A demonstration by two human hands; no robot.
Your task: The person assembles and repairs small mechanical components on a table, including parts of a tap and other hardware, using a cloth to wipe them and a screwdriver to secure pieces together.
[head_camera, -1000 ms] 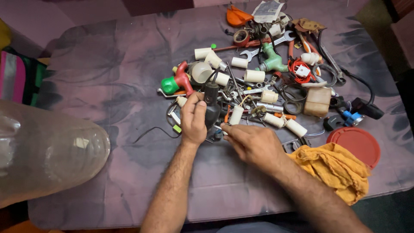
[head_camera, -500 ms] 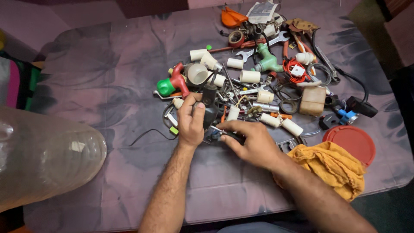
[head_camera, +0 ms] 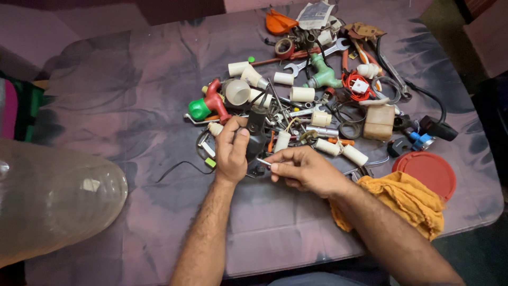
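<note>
Now lifted slightly off the purple table (head_camera: pixel 106 95) since a second ago: left hand (head_camera: pixel 232 151), fingers closed around a small black part (head_camera: pixel 257 132) held upright, just in front of the heap of hardware. Drawn in close as well: right hand (head_camera: pixel 304 169), thumb and forefinger pinched narrow on a thin metal pin (head_camera: pixel 263 162), its tip pointed at the lower end of the black part and almost touching it. Just left of the left hand, a red and green fitting (head_camera: pixel 209 105) and a white cup-shaped fitting (head_camera: pixel 236 91). Beyond the hands, scattered white pipe pieces (head_camera: pixel 302 94), a wrench (head_camera: pixel 312 59), a green valve (head_camera: pixel 324 77). Beside the right forearm, a crumpled yellow cloth (head_camera: pixel 407 201), next to it a red lid (head_camera: pixel 427 172). At far left, close to the camera, a clear plastic bottle (head_camera: pixel 53 196) lying on its side.
</note>
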